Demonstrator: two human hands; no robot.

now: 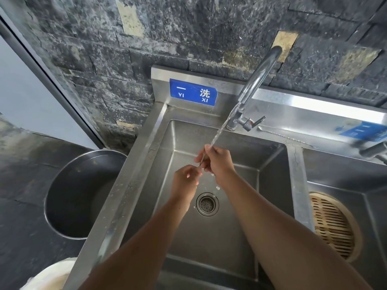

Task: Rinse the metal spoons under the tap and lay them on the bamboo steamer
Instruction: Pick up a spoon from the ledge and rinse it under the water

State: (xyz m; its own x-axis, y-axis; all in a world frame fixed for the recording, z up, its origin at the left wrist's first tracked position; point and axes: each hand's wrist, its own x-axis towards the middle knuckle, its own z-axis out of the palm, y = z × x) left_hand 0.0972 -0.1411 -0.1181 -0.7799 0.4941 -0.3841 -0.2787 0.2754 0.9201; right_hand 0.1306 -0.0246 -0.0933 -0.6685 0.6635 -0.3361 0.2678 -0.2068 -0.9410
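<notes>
Over the left sink basin, my right hand grips a thin metal spoon under the running water from the tap. The stream lands on my right hand's fingers. My left hand is just below and left, its fingertips pinching the spoon's lower end. Most of the spoon is hidden by my fingers. The round bamboo steamer lies in the right basin, with nothing on the part I can see. A long thin metal spoon lies on the ledge behind the basins.
A large metal pot stands on the dark floor left of the sink. The drain strainer sits below my hands. A second tap shows at the right edge. A dark stone wall rises behind the sink.
</notes>
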